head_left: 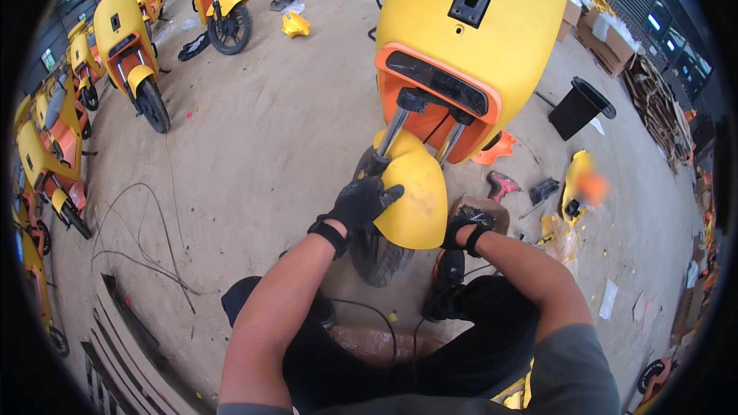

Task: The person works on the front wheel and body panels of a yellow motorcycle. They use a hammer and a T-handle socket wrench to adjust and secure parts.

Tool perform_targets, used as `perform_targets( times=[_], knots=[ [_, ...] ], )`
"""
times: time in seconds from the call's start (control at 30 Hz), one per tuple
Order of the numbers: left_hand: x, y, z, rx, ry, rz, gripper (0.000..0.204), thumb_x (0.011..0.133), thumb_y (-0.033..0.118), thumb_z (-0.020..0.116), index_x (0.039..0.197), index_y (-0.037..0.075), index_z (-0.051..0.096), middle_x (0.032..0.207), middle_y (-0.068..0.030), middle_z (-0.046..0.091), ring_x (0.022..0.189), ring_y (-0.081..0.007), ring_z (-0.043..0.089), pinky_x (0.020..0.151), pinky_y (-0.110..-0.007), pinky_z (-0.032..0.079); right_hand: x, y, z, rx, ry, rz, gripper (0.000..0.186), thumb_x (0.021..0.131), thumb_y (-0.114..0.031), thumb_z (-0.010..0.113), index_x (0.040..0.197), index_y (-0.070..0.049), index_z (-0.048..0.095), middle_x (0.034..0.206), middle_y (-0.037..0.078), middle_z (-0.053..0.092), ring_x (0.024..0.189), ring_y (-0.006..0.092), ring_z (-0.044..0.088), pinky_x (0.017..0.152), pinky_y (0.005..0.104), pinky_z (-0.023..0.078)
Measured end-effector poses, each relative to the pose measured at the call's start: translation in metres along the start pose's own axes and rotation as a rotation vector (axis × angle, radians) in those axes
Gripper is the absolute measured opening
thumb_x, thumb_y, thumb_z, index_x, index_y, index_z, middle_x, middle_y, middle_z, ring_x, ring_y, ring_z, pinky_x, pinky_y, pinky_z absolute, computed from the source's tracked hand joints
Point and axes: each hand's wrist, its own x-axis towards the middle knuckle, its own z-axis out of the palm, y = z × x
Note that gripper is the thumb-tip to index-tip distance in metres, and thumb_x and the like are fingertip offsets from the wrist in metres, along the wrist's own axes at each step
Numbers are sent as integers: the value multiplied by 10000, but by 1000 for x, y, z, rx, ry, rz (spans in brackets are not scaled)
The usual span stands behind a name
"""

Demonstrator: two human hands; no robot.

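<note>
A yellow scooter (469, 23) with an orange front panel stands before me. Over its front wheel (380, 261) sits a yellow front mudguard (415, 204), between the two fork legs. My left hand (363, 201), in a black glove, is closed on the mudguard's left side, its thumb lying on the yellow surface. My right hand (460, 232), also black-gloved, is low at the mudguard's right edge, beside a small open box (492, 214) of dark small parts. Its fingers are mostly hidden, so I cannot make out whether it holds anything.
A red-and-black power drill (503, 185) lies beyond the box. Farther right are a black bin (582, 110) and a yellow panel (573, 184). Several yellow scooters (131, 54) stand at the left. A loose cable (157, 265) and metal slats (127, 346) lie left of me; cardboard boxes (607, 42) sit far right.
</note>
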Motion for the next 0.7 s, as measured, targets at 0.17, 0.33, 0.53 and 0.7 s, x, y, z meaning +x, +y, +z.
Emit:
perform_targets(
  times=[0.17, 0.33, 0.53, 0.7],
  knots=[
    [1, 1, -4, -8, -17, -6, 486, 843, 471, 557, 673, 16, 540, 667, -178, 573, 653, -317, 571, 624, -394, 440, 67, 43, 101, 109, 200, -29, 285, 801, -189, 493, 1031, -131, 651, 1051, 126, 637, 968, 263, 618, 818, 362, 489],
    [0, -1, -4, 3, -26, -30, 496, 843, 470, 557, 678, 2, 551, 671, -186, 577, 655, -316, 575, 630, -395, 443, 60, 30, 81, 168, 241, -21, 285, 794, -178, 491, 1022, -143, 659, 1047, 121, 640, 974, 263, 615, 822, 358, 488],
    [2, 5, -2, -30, -14, -31, 490, 829, 485, 562, 682, 18, 576, 695, -192, 601, 692, -359, 585, 636, -418, 455, 65, 37, 94, 123, 165, 37, 308, 792, -169, 503, 1063, -144, 647, 1080, 114, 632, 1011, 242, 602, 849, 336, 476],
    [4, -4, 2, -100, -53, -93, 479, 839, 460, 571, 642, 24, 535, 617, -168, 559, 604, -322, 559, 583, -388, 437, 70, 35, 87, 205, 138, 105, 278, 703, -131, 565, 954, -98, 681, 965, 144, 657, 912, 293, 632, 771, 369, 503]
  ],
)
